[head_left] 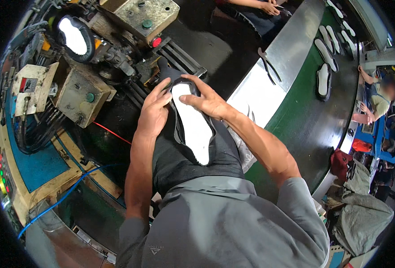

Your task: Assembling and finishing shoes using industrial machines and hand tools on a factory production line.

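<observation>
Above my lap I hold a black shoe upper (211,134) with its underside up and a long white insole board (192,127) showing inside its edges. My left hand (155,109) is closed along the left side of the toe end. On the opposite side my right hand (208,100) grips the upper, its thumb pressed on the white board. The wider end points away from me and the narrower end toward my waist. Fingers under the upper are partly hidden.
Left, a machine carries another black upper (75,39) beside control boxes (82,96). Pincers (269,67) lie on a metal ledge (298,33). More shoe pieces (324,82) rest along the green conveyor (291,105). A blue hose (68,196) runs at lower left. Two other people work nearby.
</observation>
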Tool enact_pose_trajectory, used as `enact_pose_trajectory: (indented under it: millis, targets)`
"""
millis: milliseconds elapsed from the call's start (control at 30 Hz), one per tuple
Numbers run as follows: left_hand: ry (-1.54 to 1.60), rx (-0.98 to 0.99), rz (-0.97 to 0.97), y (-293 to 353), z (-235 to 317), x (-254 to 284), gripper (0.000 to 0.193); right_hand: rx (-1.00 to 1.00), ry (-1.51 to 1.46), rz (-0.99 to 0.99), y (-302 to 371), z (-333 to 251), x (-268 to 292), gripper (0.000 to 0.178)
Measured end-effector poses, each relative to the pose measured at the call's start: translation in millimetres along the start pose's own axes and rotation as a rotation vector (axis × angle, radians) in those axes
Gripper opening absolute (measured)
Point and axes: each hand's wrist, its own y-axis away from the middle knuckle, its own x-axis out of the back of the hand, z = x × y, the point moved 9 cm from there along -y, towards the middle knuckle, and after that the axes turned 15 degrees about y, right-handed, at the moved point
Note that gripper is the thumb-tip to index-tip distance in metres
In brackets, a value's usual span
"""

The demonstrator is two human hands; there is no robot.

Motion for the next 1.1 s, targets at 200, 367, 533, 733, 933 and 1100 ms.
enact_pose_trajectory:
  millis: [200, 367, 533, 733, 933, 1100]
  targets:
    - [0.137, -0.107, 0.028, 9.4, -37.5, 20.0, 0.054, -0.088, -0.191, -0.055, 4.3, 13.6, -2.0, 0.076]
    - [-0.132, -0.171, 0.102, 9.9, -36.5, 17.0, 0.056, -0.057, 0.015, -0.005, -0.3, 6.5, -2.9, 0.079]
    - [-0.225, -0.175, 0.133, 6.8, -35.2, 21.2, 0.058, -0.122, -0.047, -0.033, -1.1, 8.3, -9.9, 0.078]
    - [-0.328, -0.213, 0.029, 2.5, -30.4, 8.0, 0.058, -0.137, -0.484, -0.049, 7.2, 18.9, -14.2, 0.076]
    - [-0.343, -0.073, 0.160, 13.4, -38.9, 19.2, 0.067, -0.150, -0.130, 0.081, 9.6, 32.8, -12.5, 0.085]
    - [-0.636, 0.024, 0.045, 77.8, -63.7, 20.0, 0.080, -0.189, 0.109, 0.094, 84.1, 24.7, -6.5, 0.092]
